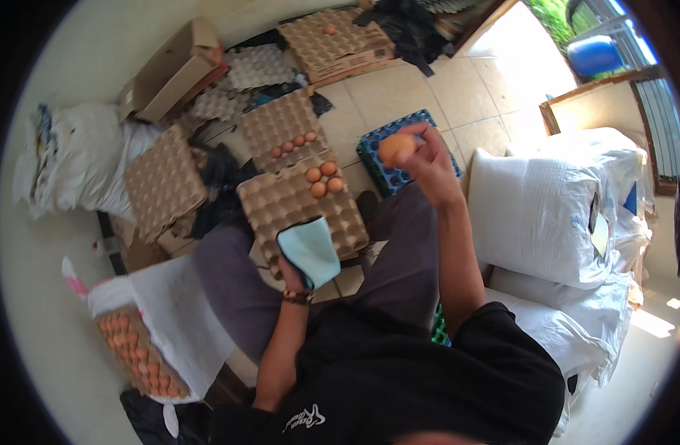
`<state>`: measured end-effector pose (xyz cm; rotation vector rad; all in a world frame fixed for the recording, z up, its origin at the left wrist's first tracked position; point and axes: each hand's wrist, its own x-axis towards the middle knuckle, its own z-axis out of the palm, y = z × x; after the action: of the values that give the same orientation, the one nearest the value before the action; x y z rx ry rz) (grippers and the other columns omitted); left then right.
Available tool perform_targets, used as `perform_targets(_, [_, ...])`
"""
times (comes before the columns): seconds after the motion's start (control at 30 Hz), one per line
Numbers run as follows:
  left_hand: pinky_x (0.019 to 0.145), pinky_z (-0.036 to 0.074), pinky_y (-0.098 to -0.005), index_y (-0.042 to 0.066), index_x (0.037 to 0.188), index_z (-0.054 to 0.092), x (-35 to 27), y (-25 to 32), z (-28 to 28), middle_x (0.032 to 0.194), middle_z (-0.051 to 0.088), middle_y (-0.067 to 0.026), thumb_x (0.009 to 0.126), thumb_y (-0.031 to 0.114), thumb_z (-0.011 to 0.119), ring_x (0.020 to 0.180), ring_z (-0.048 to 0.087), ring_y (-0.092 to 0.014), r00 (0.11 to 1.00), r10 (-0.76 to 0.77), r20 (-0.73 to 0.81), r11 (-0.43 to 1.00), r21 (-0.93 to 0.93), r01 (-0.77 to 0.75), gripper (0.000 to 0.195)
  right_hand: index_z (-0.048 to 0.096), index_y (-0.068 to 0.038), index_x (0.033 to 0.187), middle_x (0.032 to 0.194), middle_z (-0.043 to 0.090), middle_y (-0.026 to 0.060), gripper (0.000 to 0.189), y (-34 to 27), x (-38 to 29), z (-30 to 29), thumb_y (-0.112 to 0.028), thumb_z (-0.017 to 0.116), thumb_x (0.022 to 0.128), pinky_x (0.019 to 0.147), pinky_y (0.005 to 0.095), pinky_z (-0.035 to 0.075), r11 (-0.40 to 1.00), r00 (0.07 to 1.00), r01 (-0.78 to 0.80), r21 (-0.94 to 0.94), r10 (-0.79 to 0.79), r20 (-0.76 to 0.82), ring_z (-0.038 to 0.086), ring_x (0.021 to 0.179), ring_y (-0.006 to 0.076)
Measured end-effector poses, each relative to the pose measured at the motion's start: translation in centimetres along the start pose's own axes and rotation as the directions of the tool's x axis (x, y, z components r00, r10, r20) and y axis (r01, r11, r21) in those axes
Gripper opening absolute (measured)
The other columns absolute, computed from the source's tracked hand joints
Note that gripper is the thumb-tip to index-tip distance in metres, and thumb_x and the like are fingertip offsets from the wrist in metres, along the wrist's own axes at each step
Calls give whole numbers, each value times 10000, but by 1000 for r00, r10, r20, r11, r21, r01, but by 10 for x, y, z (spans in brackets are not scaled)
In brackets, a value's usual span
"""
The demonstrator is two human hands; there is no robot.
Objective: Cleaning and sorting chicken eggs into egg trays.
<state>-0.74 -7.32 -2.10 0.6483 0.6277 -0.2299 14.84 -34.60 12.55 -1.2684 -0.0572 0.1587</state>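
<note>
My right hand (434, 167) holds a brown egg (396, 149) between thumb and fingers, raised above a stack of blue plastic egg trays (379, 169). A folded light-blue cloth (311, 251) with a dark edge covers most of my left hand (291, 276), whose fingers are hidden under it. Cloth and hand are over the near part of a cardboard egg tray (267, 208) between my knees. Several brown eggs (317, 189) sit at that tray's right side. Behind it, another cardboard egg tray (270, 119) carries a row of brown eggs (299, 141).
At the left, a cardboard tray full of brown eggs (134, 347) rests on white sacking (178, 311). White sacks (534, 217) are piled at my right. Along the far wall stand an open cardboard box (173, 72) and stacked cardboard trays (337, 41) with one egg on top.
</note>
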Motion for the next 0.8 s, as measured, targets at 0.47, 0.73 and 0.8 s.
perform_targets(0.47, [828, 531, -327, 60, 1225, 517, -15, 32, 3, 1116, 607, -77, 1002, 377, 380, 981, 618, -193, 923, -102, 372, 989, -63, 135, 411, 540, -74, 1167, 1179, 569, 116, 470, 99, -113, 153, -118, 709, 730, 987, 404, 363, 428, 964, 243, -870, -4, 266, 501, 1154, 318])
perform_targets(0.73, [802, 527, -307, 98, 1254, 478, -9, 27, -9, 1139, 575, -72, 1008, 436, 364, 970, 602, -180, 861, -83, 501, 966, -172, 193, 434, 572, -77, 1102, 1290, 515, 85, 497, 104, -108, 160, -99, 705, 623, 1018, 444, 350, 313, 917, 390, -866, -51, 395, 399, 1284, 302])
perform_targets(0.8, [825, 525, -316, 97, 1251, 479, -10, 24, -6, 1139, 575, -72, 1007, 426, 374, 990, 600, -181, 907, -88, 412, 973, -160, 167, 423, 571, -75, 1103, 1299, 506, 88, 490, 107, -107, 159, -102, 700, 631, 1026, 447, 345, 288, 919, 382, -878, -20, 393, 395, 1288, 299])
